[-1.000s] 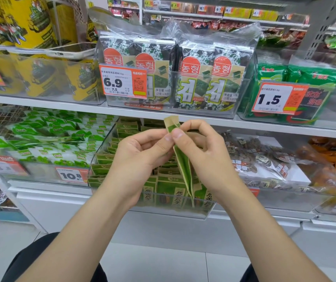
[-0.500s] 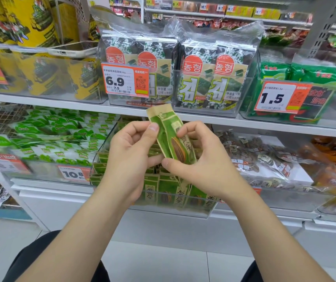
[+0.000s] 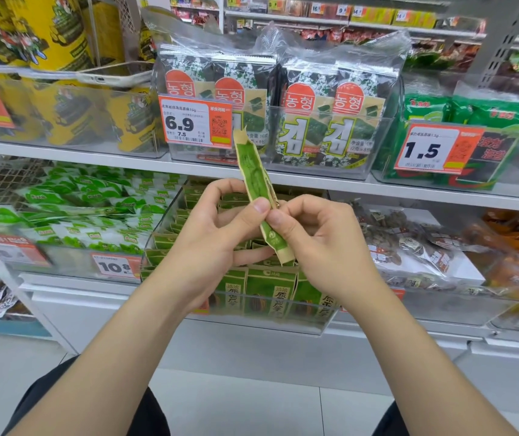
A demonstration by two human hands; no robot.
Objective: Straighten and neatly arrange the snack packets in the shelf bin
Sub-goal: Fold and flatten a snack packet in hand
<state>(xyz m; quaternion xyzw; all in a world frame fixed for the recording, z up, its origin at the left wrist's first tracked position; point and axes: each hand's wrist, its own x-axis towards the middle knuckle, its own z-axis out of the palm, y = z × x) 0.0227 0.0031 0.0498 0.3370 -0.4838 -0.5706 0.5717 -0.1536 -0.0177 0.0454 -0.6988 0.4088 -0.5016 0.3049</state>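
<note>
One green packet (image 3: 255,177) is held clear of the bin (image 3: 261,322), at 12 o'clock of it, in front of the shelf (image 3: 409,191) edge. It shows edge-on and tilted, with its tan top end toward 11 o'clock and its tan lower end toward 5 o'clock. The left hand (image 3: 211,243) pinches it at mid-length, thumb pressed on the near face and fingers curled behind. The right hand (image 3: 321,247) pinches it just below, thumb tip on the packet beside the left thumb and other fingers curled. Whether the two thumbs touch cannot be told. In the bin, more packets (image 3: 270,291) of the same kind stand upright in rows facing front, the front row against the clear front wall. The hands hide part of the rear rows. At 9 o'clock of the bin lie green-and-white packs (image 3: 94,215) behind a 10.8 tag (image 3: 115,266). At 3 o'clock lie brown bags (image 3: 409,247). On the shelf above, at 12 o'clock, seaweed packs (image 3: 330,121) stand behind a 6.9 tag (image 3: 195,122). At 2 o'clock is a 1.5 tag (image 3: 434,149). At 10 o'clock a phone (image 3: 110,77) lies over yellow packs (image 3: 63,114).
</note>
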